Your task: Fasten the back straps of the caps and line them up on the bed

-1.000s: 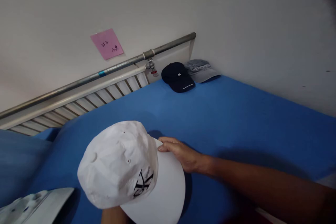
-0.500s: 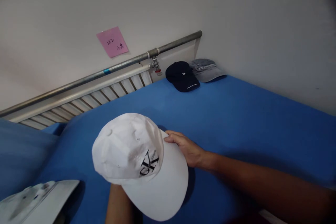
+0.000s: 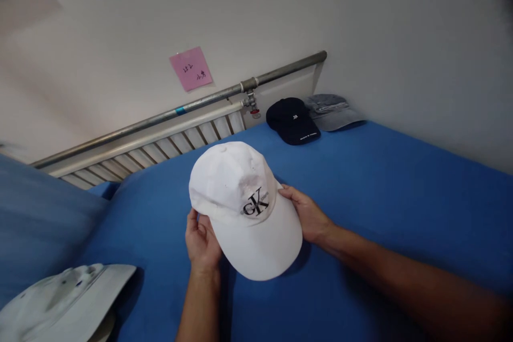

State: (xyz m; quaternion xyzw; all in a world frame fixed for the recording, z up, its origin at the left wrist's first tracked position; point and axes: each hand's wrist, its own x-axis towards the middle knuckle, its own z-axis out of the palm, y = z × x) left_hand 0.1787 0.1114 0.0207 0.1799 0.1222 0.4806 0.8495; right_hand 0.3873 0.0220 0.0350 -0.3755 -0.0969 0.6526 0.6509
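A white baseball cap (image 3: 228,181) with black letters on its front is held between my two hands above the blue bed sheet (image 3: 385,197). Its brim points toward me and to the right. My right hand (image 3: 310,214) grips the right edge of the brim, thumb on top and the other fingers hidden beneath. At the lower left rim of the crown is my left hand (image 3: 202,240), palm up, its fingertips partly hidden under the cap.
A navy cap (image 3: 292,120) and a grey cap (image 3: 332,112) sit side by side at the far edge by the wall. Another pale cap (image 3: 68,299) lies at lower left. Behind the bed run a radiator (image 3: 172,144) and a metal pipe (image 3: 216,99); a pink note (image 3: 191,68) is on the wall.
The white cap has shifted up and right in the view, farther from me, held in my hands. My left hand now shows at the cap's rim. The camera view has also moved.
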